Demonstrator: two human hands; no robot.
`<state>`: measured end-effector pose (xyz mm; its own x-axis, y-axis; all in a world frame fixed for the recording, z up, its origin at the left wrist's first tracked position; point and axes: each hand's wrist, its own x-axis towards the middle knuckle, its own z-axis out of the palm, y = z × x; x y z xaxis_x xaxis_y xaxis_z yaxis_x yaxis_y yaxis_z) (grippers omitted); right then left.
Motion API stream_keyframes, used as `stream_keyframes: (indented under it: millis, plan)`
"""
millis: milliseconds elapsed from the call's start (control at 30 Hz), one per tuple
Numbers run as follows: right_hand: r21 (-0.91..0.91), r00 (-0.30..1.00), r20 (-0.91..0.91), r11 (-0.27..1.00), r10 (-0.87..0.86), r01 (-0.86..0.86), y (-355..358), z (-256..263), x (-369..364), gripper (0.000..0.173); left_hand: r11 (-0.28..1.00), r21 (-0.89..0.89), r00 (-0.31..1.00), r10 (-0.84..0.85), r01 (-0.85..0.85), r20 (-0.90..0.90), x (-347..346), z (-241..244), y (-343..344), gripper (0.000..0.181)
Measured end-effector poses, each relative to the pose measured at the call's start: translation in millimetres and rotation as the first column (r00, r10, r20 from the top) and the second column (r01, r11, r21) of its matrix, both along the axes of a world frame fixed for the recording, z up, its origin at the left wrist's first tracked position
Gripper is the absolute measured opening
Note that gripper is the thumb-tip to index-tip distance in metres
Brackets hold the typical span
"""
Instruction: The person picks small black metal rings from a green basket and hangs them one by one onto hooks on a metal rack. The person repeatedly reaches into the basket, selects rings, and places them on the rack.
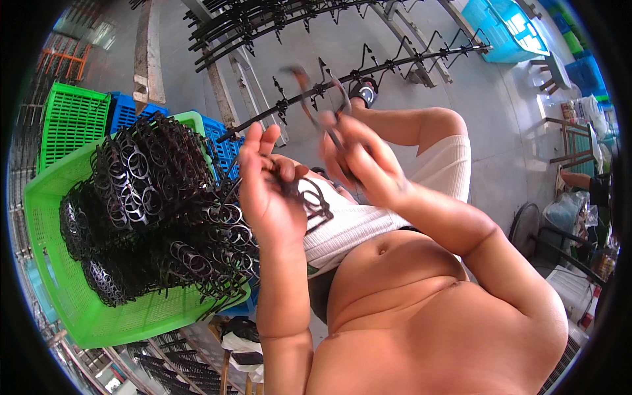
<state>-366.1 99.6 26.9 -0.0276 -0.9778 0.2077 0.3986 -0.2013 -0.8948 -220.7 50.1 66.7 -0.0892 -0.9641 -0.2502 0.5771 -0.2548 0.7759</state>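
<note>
My left hand [276,192] is raised beside the green basket, its fingers curled around dark eyeglass frames [316,200] that hang over my lap. To its right, my right hand [358,158] grips another eyeglass frame [308,106], blurred, in front of a black rod with wire hooks [395,63]. A large heap of dark eyeglass frames [148,168] fills much of the green plastic basket [98,331] on the left. Whether the blurred frame touches the rod cannot be told.
More black hooked rods [266,19] lie across metal supports [252,84] ahead. Green [74,123] and blue crates [133,111] stand behind the basket. A light blue bin [503,34] and a stool [553,71] are at the far right. Part of another person's arm [577,179] shows at the right edge.
</note>
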Motion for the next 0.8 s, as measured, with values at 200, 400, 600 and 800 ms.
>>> stream_keyframes:
  millis: [200,400,600,800]
  plan:
    - [0.390,0.970,-0.186,0.894,-0.158,0.221,-92.8,-30.5,14.6,0.045,0.990,0.128,0.987,-0.073,0.055,0.145,-25.8,-62.0,-61.6,0.060]
    - [0.555,0.977,-0.207,0.816,-0.052,0.161,-101.6,-10.2,9.7,0.045,0.989,0.099,0.976,-0.128,0.112,0.176,-28.4,-71.3,-63.8,0.061]
    - [0.379,0.938,-0.251,0.867,-0.240,0.323,-105.8,-22.2,33.8,0.047,0.976,0.058,0.966,-0.217,0.211,0.140,-17.9,-81.9,-59.0,0.061]
    - [0.362,0.922,-0.286,0.862,-0.260,0.355,-107.9,-29.5,39.8,0.046,0.954,0.077,0.952,-0.295,0.289,0.088,-3.9,-67.6,-56.9,0.066]
